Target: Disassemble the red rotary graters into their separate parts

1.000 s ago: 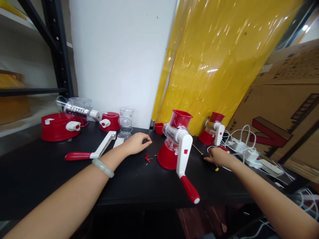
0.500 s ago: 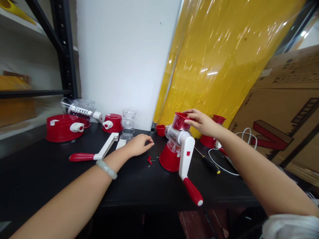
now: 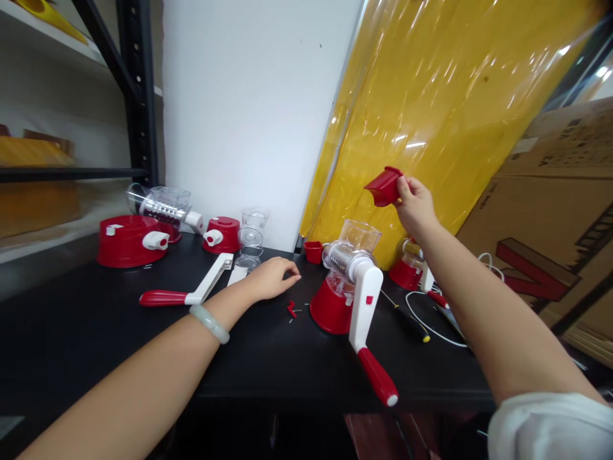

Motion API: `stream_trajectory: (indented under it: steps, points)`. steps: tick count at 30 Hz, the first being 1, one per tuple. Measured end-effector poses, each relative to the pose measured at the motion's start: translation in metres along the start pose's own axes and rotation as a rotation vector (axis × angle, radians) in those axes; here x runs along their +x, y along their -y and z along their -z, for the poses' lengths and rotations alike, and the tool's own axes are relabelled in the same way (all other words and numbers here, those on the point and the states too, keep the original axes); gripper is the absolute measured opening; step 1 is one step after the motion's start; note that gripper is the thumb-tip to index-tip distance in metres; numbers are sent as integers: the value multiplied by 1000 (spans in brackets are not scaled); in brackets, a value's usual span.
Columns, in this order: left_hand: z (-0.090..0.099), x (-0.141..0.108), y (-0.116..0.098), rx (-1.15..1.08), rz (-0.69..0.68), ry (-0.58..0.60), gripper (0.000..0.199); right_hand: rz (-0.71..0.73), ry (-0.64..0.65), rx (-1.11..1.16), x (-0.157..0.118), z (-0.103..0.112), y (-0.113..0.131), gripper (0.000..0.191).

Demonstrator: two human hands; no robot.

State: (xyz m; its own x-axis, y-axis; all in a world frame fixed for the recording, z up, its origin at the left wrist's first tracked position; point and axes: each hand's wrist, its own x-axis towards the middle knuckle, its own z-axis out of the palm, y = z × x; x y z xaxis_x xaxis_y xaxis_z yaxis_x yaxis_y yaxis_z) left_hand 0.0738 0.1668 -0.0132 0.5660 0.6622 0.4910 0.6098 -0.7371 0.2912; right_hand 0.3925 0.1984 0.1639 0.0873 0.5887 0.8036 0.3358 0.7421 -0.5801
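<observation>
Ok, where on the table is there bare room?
Bare: front of the table between left forearm and grinder's red handle; also left of the loose crank. Crowded: along the wall, and right, by screwdriver and cable.

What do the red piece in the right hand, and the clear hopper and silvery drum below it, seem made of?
Red piece: probably plastic; even colour and a soft sheen suggest it.
Clear hopper: likely smooth, hard plastic; the yellow sheet shows through, though glass isn't ruled out.
Drum: seems metal, by its bright shine.
</observation>
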Motion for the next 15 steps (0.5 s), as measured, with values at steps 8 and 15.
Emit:
stream_trajectory:
  steps: [8, 15]
  points:
    - [0, -4, 1, 5, -5, -14, 23, -156, 238, -185, -22, -37, -74, 47]
    - [1, -4, 1, 6, 17, -7, 22, -208, 647, -285, -41, -66, -84, 62]
